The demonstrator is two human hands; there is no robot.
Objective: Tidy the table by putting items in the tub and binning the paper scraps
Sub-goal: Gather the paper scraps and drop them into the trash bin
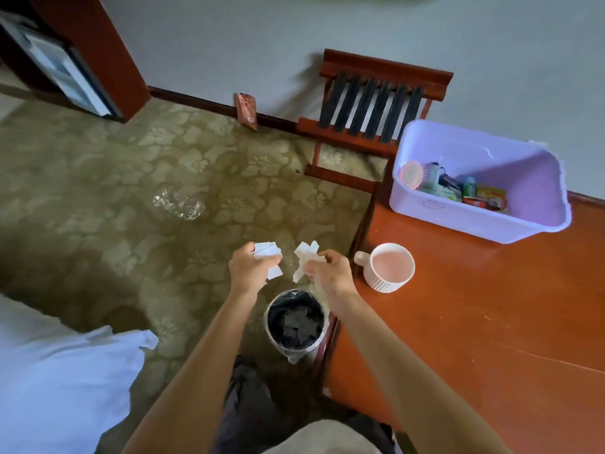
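Paper scraps [266,253] between clenched fingers [258,262]

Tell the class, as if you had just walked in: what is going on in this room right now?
A person is clearing up. Each hand, left hand and right hand, grips a bunch of white paper scraps above a small lined bin on the carpet, which already holds some pieces. On the wooden table stands a lilac tub with a hairbrush and packets inside. A pink mug stands on the table, outside the tub.
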